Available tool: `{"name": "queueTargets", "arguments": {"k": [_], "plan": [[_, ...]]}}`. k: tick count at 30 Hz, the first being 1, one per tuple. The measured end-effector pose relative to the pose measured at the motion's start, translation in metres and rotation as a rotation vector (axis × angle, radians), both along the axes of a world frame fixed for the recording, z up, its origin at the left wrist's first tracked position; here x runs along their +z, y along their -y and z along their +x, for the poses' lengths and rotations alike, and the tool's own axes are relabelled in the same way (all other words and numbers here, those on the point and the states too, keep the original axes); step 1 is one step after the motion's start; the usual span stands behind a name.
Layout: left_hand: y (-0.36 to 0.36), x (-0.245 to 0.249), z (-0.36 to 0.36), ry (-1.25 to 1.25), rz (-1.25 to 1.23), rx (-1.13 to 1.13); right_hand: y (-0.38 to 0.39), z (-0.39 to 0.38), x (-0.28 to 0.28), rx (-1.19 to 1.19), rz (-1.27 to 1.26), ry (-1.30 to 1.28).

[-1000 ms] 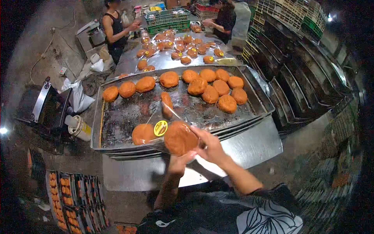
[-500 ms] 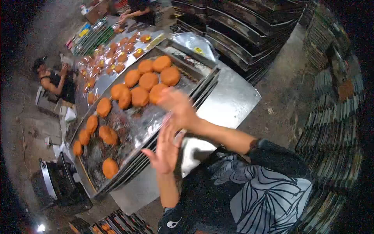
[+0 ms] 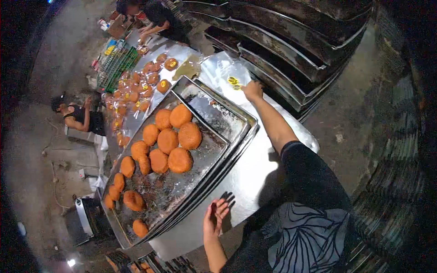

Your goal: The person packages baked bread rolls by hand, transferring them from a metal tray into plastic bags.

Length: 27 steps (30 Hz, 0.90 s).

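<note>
My right hand point(image 3: 253, 90) is stretched out to the far side of the table, its fingers closed at the edge of a clear plastic bag point(image 3: 220, 68) with yellow printed labels. Just how the fingertips hold the film is too small to see. Low in the view, my left hand point(image 3: 215, 217) is held above the metal table, palm turned sideways, fingers apart and slightly bent, with nothing in it. Beside it lies a baking tray point(image 3: 189, 182) on a stack of trays. Several round brown buns point(image 3: 168, 141) rest on it, some leaning on their sides along the far edge.
Bagged buns point(image 3: 136, 86) with yellow labels cover the far table. Two people work there, one in a black top point(image 3: 95, 120) and one at the top point(image 3: 159, 22). Green crates point(image 3: 120, 68) stand behind. Dark stacked trays point(image 3: 282, 54) rise at the right, past the metal tabletop point(image 3: 246, 177).
My hands, close together over the tray's near edge before, have parted. The right has reached away to the plastic bag; the left has lowered toward me. The view has shifted.
</note>
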<state>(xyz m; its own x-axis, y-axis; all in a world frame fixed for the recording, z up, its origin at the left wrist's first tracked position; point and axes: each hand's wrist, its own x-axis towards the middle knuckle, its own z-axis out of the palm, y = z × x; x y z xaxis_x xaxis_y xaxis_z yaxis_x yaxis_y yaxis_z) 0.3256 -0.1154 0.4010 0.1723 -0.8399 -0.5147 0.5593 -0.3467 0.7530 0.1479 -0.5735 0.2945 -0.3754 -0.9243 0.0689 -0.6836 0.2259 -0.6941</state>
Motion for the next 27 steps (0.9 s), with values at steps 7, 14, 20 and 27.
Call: {"name": "queueTargets", "arguments": {"k": [7, 14, 20, 27], "plan": [[-0.055, 0.000, 0.023, -0.057, 0.087, 0.406, 0.069, 0.015, -0.025, 0.369, 0.409, 0.287], [-0.060, 0.003, 0.026, -0.033, 0.076, 0.398, 0.012, -0.018, 0.021, 0.246, 0.023, 0.482], [-0.025, 0.051, 0.027, 0.829, -0.098, -0.054, -0.117, -0.141, 0.146, 0.643, -0.035, -0.050], [0.080, 0.115, -0.068, 1.366, -0.820, -0.728, -0.315, -0.057, 0.263, 1.253, 0.183, -0.901]]}}
